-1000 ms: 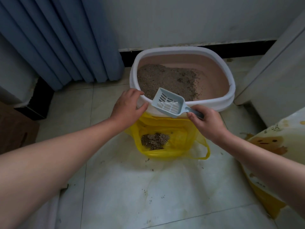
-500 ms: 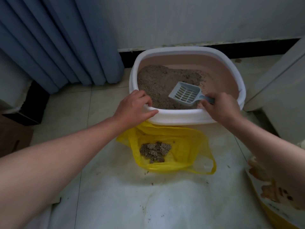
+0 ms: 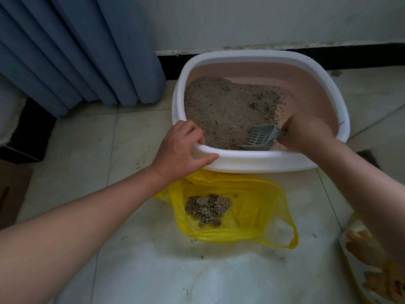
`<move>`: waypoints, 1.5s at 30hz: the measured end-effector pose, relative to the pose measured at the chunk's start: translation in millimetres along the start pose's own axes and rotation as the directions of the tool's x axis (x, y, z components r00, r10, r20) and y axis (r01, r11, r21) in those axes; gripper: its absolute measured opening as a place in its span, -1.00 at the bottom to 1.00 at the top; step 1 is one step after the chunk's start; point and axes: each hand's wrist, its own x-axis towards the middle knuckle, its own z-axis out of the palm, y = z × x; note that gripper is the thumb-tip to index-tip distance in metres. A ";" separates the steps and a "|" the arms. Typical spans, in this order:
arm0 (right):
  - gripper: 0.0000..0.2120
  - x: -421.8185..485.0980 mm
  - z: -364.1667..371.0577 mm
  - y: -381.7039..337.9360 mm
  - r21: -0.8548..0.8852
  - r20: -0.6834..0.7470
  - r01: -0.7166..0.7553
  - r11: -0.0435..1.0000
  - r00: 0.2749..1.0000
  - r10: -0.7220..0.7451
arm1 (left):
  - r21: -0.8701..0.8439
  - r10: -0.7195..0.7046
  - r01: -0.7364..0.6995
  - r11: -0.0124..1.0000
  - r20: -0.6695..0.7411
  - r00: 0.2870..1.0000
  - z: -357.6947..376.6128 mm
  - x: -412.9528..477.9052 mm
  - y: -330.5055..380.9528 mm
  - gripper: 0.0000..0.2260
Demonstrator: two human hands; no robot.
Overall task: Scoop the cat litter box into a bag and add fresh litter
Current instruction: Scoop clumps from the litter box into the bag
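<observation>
A white-rimmed litter box with a pink inside stands on the floor against the wall, and grey litter fills its left half. My left hand grips the box's near rim, fingers curled over the edge. My right hand holds the handle of a grey slotted scoop, whose tip digs into the litter near the front wall. Just in front of the box an open yellow plastic bag lies on the floor with a small pile of clumps inside.
Blue curtains hang at the back left. A yellow-edged printed litter bag lies at the right edge. White furniture stands to the right of the box. Scattered litter grains dot the pale floor tiles.
The scoop moved from above the yellow bag back into the box and dipped into the litter by the front wall. My left hand stayed on the rim.
</observation>
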 end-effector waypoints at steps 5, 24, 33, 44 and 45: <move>-0.80 18.8 16.5 -20.1 0.150 0.035 0.047 0.988 0.998 -0.052 | -0.024 0.006 -0.007 1.000 -0.030 1.000 5.5 -2.2 -2.5 -0.63; -0.73 34.7 13.1 22.3 0.481 -0.025 -0.117 0.869 0.989 0.147 | -0.004 0.013 -0.013 1.000 -0.063 0.998 13.9 -3.5 -5.3 -0.61; -0.66 38.5 -5.1 52.9 0.170 -0.036 -0.311 0.935 0.946 0.322 | -0.014 -0.005 0.004 1.000 -0.068 0.998 14.0 -4.3 -0.9 -0.62; -0.93 76.1 7.4 20.0 0.351 -0.044 -0.195 0.916 0.974 0.224 | 0.041 0.045 -0.042 0.998 -0.075 0.996 19.1 -3.7 -3.7 -0.63; -0.93 80.6 8.4 17.9 0.383 -0.056 -0.186 0.905 0.973 0.223 | 0.055 0.061 -0.057 0.997 -0.073 0.995 21.0 -4.1 -4.2 -0.63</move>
